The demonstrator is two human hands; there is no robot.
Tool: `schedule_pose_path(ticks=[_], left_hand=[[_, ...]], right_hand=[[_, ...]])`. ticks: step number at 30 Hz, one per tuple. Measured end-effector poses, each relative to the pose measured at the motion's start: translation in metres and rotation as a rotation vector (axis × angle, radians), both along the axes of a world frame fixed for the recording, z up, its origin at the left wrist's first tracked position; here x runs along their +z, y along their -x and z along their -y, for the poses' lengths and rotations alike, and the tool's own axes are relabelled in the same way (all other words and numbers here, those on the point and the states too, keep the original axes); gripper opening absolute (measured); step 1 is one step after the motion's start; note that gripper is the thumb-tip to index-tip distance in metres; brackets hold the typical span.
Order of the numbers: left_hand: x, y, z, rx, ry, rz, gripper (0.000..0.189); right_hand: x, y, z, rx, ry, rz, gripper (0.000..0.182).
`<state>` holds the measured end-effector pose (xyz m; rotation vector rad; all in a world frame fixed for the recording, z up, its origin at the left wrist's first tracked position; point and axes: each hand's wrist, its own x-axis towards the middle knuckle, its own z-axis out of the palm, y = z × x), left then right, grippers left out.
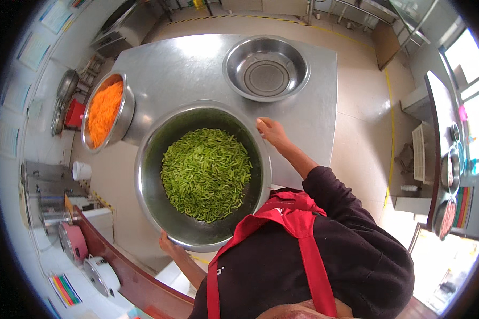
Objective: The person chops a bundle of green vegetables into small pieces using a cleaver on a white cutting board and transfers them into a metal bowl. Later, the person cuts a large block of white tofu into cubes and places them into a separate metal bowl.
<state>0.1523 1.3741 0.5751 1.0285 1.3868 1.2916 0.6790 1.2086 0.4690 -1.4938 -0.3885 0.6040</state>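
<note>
A large stainless steel basin (143,159) stands in front of me, its near side reaching past the table's edge. Inside lies a heap of chopped green stalks (205,175), cut into short lengths. My left hand (168,244) grips the basin's lower left rim, its fingers partly hidden beneath the metal. Across from it, my right hand (273,131) is at the upper right rim with fingers bent. Whether it grips the rim or only rests against it is unclear.
The steel table (175,75) also bears a shiny metal bowl (267,75) at the far right. At its left edge, a metal basin (127,113) holds shredded orange vegetable (105,113). A brown-edged counter (123,259) with pots runs along the lower left. Bowls of meat (447,219) stand at far right.
</note>
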Motion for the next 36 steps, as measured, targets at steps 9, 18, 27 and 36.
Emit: schedule_pose_path(ticks=[9,18,27,36], left_hand=[[0.016,-0.010,0.026,-0.093,0.073,-0.019,0.046],[-0.032,0.044,0.009,-0.366,-0.083,-0.313,0.052],[-0.042,0.001,0.089,-0.264,0.379,0.167,0.051],[-0.023,-0.154,0.545,-1.506,-0.274,-0.168,0.081]], right_hand=[[-0.080,-0.005,0.142,-0.705,-0.361,-1.068,0.052],[-0.039,0.079,0.222,-0.886,-0.344,-0.848,0.034],[0.007,0.224,0.436,-0.997,-0.424,-0.655,0.030],[0.020,0.402,0.665,-1.261,-0.498,-0.513,0.026]])
